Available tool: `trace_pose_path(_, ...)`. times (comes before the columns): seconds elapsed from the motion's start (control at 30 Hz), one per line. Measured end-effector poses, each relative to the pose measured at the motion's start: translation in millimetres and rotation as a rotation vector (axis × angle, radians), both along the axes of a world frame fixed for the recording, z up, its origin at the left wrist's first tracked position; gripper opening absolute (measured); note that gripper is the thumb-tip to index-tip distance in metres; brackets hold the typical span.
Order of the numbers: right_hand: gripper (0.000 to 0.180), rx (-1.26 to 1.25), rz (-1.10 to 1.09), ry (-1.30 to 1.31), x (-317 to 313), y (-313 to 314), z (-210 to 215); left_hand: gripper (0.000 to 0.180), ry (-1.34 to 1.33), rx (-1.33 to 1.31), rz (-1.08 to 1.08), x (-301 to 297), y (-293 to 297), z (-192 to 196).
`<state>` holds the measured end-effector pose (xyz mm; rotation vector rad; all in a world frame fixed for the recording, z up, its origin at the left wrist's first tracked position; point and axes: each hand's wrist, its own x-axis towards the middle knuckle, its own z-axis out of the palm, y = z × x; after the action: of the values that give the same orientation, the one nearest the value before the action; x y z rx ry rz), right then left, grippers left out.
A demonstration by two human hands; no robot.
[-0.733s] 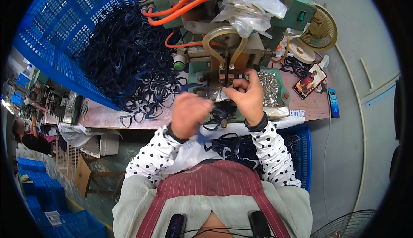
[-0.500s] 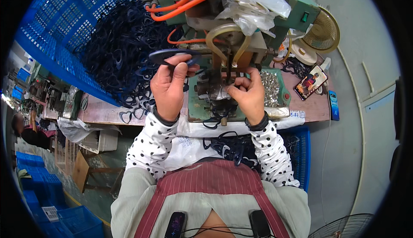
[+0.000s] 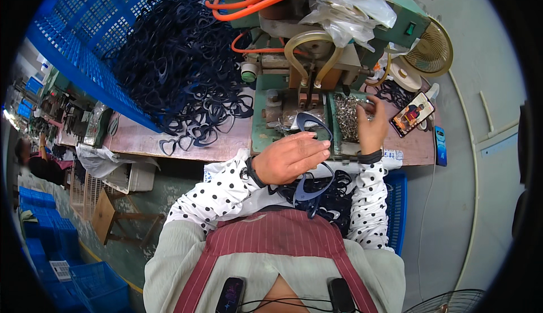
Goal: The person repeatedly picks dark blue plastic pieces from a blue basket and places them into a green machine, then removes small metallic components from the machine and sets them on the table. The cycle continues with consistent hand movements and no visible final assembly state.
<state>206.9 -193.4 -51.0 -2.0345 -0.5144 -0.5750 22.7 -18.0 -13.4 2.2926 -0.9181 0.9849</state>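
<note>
Pinching a dark blue frame point(image 3: 313, 125), the left hand point(image 3: 289, 157) kept its fingers closed on it just in front of the green machine point(image 3: 317, 41), low over the bench edge. Another frame point(image 3: 312, 184) hung below that hand. The right hand point(image 3: 370, 125) reached into the tray of small metal parts point(image 3: 346, 118), fingers curled (whether it held any, I could not tell). A blue crate point(image 3: 85, 47) of frames stood left; a phone point(image 3: 411, 114) lay right.
</note>
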Motion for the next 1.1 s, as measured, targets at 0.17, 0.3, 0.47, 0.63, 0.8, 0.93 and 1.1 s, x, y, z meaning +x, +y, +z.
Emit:
trace_pose_path(0.17,0.026,0.021,0.168,0.365,23.0,-51.5,-52.6,0.038,0.031,-0.068,-0.043,1.3,3.9,-5.9)
trace_pose_path(0.3,0.026,-0.641,-0.011,-0.019,-8.6,-49.3,-36.5,0.038,0.048,-0.094,-0.030,-0.9,1.5,-8.4)
trace_pose_path(0.47,0.015,-0.370,0.078,0.070,17.8,-39.1,-65.1,0.038,0.044,-0.070,-0.004,-4.1,1.3,-6.4)
trace_pose_path(0.63,0.014,-0.061,0.122,0.182,19.8,-41.0,-63.4,0.035,-0.084,0.127,0.118,-21.1,8.7,2.2)
trace_pose_path(0.8,0.014,-0.052,0.026,0.108,11.8,-33.0,-65.5,0.022,-0.061,-0.100,0.695,-8.5,91.0,-54.2)
trace_pose_path(0.93,0.015,-0.084,-0.032,0.018,6.0,-27.3,-61.4,0.030,0.233,0.300,1.163,19.8,148.8,-92.0)
trace_pose_path(1.1,0.015,-0.099,-0.091,0.027,5.8,-31.9,-61.2,0.025,0.342,0.485,1.258,30.0,177.5,-120.6)
